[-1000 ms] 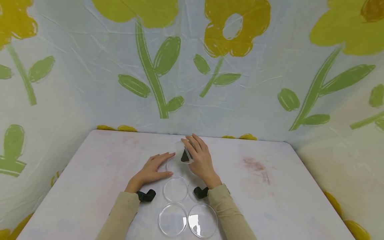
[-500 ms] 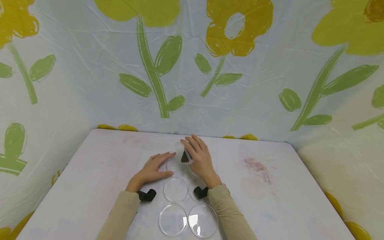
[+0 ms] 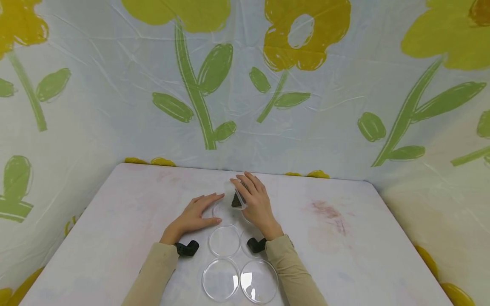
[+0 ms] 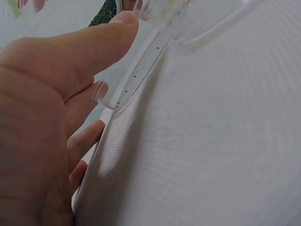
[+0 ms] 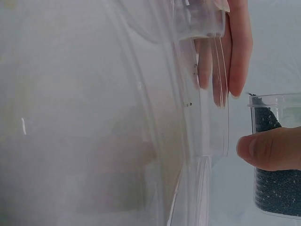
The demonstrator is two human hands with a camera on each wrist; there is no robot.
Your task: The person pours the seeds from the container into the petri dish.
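A pale backdrop point(image 3: 126, 63) printed with large yellow flowers closes in a pinkish-white tabletop point(image 3: 337, 263) at the far side and on both flanks. The relation that matters lies between the clear container point(image 3: 236, 200) and the farthest clear dish point(image 3: 213, 211): the container sits above the dish's far right part, apart from its wall. In the right wrist view its long axis runs roughly level, mouth toward the left hand, and the dark grain point(image 5: 277, 195) lies along its lower side up to the rim. A few dark specks point(image 5: 189, 104) show at the dish. The right hand point(image 3: 258, 206) is the nearer one, clamped on the container, the thumb pressed against its side; its forearm comes in from the near right. The left hand point(image 3: 197, 212) stands at the dish's left edge, thumb on the near side and fingers extended on the far side, spread apart and seemingly touching the wall; how firmly it presses I cannot tell. Nearer lie a middle dish point(image 3: 224, 242), another partly under the right wrist, and two near dishes point(image 3: 221, 280) side by side.
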